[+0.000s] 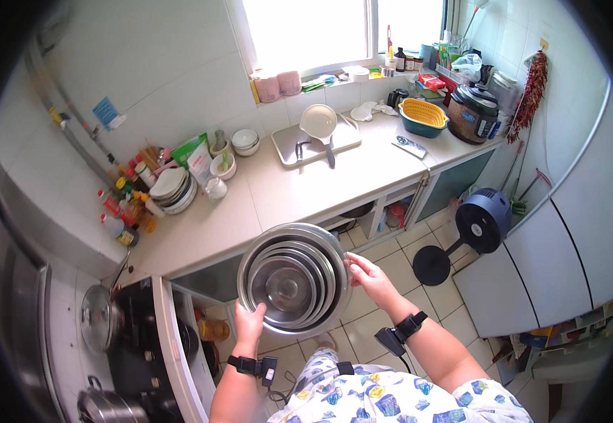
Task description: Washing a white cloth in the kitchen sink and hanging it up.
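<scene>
Several nested stainless steel bowls (288,288) are held in the air before me, their openings facing up. My left hand (249,322) grips the rim of the largest bowl at its lower left, thumb over the edge. On the opposite side my right hand (366,275) pinches the same rim. Beyond the bowls runs the tiled countertop (243,214). A tray (285,150) lies on it under the window, with a light-coloured pan (319,124) resting across it.
Stacked plates (174,190) and sauce bottles (111,203) crowd the counter's left end. A yellow basket (423,113) and a pressure cooker (473,113) stand at the right. Below are an open cabinet (375,217), a floor fan (478,222) and, at left, a gas stove (137,333).
</scene>
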Tool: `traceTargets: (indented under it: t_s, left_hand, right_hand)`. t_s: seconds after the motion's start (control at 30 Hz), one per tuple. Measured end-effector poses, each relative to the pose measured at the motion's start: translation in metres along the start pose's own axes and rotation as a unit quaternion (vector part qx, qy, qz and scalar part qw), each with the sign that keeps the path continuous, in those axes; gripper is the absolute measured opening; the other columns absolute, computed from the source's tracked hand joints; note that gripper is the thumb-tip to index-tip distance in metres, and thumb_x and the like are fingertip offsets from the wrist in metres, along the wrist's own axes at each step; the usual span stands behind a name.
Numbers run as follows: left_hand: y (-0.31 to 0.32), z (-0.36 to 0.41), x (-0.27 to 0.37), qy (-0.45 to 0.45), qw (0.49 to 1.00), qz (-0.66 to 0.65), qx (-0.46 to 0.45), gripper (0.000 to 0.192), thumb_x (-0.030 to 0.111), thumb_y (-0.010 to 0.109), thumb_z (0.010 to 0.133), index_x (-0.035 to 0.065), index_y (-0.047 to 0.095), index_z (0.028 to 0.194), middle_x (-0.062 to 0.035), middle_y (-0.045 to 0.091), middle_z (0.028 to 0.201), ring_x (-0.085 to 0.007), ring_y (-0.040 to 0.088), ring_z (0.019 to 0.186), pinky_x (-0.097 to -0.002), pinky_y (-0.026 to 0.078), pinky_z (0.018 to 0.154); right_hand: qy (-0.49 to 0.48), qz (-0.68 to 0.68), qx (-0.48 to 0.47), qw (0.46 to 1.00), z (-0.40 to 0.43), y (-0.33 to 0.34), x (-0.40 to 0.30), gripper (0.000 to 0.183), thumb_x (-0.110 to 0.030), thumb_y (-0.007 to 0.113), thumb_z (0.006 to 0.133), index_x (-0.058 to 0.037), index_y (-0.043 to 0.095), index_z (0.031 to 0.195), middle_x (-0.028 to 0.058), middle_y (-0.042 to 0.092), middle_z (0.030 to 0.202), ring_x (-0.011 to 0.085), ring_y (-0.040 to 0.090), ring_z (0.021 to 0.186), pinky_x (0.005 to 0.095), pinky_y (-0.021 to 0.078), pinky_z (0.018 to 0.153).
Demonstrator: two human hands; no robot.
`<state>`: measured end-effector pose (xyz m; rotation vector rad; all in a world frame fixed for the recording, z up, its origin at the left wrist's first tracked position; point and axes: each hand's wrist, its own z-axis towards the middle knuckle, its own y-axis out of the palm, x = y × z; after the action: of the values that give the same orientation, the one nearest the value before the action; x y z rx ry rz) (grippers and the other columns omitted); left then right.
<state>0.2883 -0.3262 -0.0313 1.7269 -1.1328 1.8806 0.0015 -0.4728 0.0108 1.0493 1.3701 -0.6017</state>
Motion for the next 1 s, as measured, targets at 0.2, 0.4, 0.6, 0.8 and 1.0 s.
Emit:
traceTargets:
  t_s: [0.2,0.4,0.6,0.8,1.0]
  left_hand:
    - [0.027,0.126,0.017,-0.051,0.998,0.023,0.0,0.047,0.013,0.069,0.075,-0.002,0.053,0.116,-0.0144,0.066,0.103,-0.0235,0.064,0.093,-0.0355,0.049,0.086]
    - [0.042,0.224,0.019,-0.077,0.989,0.127,0.027,0.05,0.015,0.069,0.075,-0.0002,0.052,0.119,-0.0157,0.067,0.104,-0.0272,0.065,0.096,-0.0373,0.049,0.087]
    - [0.071,0.274,-0.001,-0.151,0.974,0.158,0.061,0.052,0.019,0.073,0.078,-0.0055,0.049,0.119,-0.0201,0.065,0.106,-0.0282,0.063,0.098,-0.0377,0.048,0.088]
    - [0.083,0.266,0.015,-0.229,0.964,0.12,0.058,0.064,0.018,0.075,0.079,-0.004,0.043,0.13,-0.0207,0.061,0.116,-0.0295,0.06,0.106,-0.038,0.046,0.094]
    - [0.148,0.312,0.118,-0.001,0.895,0.441,0.063,0.094,0.024,0.082,0.071,0.0027,0.029,0.146,-0.0238,0.041,0.141,-0.038,0.036,0.134,-0.0452,0.029,0.112]
  right_hand:
    - [0.117,-0.059,0.047,0.99,0.097,-0.051,0.027,0.04,-0.023,0.054,0.099,-0.0057,0.05,0.135,0.0056,0.062,0.118,0.0115,0.061,0.089,0.0263,0.0504,0.079]
    - [0.289,-0.109,0.169,0.936,0.162,-0.142,0.094,0.036,-0.025,0.055,0.097,-0.0057,0.055,0.127,0.0064,0.065,0.104,0.0126,0.06,0.079,0.0268,0.0523,0.068]
    - [0.314,-0.25,0.123,0.907,0.272,-0.239,0.254,0.032,-0.023,0.055,0.094,-0.004,0.059,0.12,0.0073,0.066,0.096,0.0163,0.061,0.072,0.0323,0.0523,0.062]
    - [0.354,-0.319,0.169,0.863,0.347,-0.258,0.343,0.027,-0.021,0.055,0.093,-0.0036,0.059,0.114,0.0084,0.066,0.089,0.0177,0.062,0.065,0.0355,0.0517,0.055]
    - [0.371,-0.264,0.247,0.855,0.361,-0.281,0.318,0.026,-0.02,0.055,0.093,-0.002,0.059,0.112,0.0104,0.066,0.087,0.0195,0.063,0.064,0.0359,0.0517,0.053]
